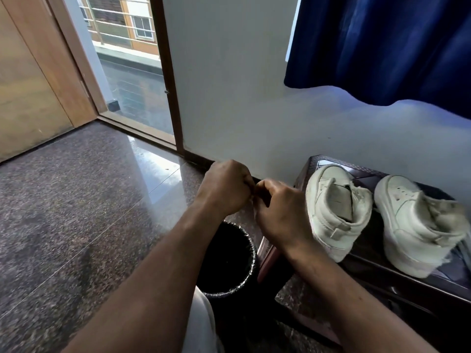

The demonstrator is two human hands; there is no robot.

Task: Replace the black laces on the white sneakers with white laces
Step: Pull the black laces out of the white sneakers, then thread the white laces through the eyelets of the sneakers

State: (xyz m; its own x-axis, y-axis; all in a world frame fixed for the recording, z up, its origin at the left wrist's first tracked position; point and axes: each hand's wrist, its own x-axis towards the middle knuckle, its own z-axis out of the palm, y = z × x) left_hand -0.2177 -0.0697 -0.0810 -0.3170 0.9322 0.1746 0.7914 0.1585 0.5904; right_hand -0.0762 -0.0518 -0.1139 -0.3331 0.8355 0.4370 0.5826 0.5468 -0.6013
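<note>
Bin (253,256) contents are lost in its dark inside, with only a crinkled liner showing at the rim. Just above the bin your left hand (224,189) and right hand (277,212) meet with fingers curled and fingertips touching, and I cannot tell what they pinch. Right of the bin, past your right forearm, two white sneakers (336,212) stand side by side on a dark wooden table (382,276) under a blue curtain (382,47), heels toward you, toes and long axes pointing to the wall.
</note>
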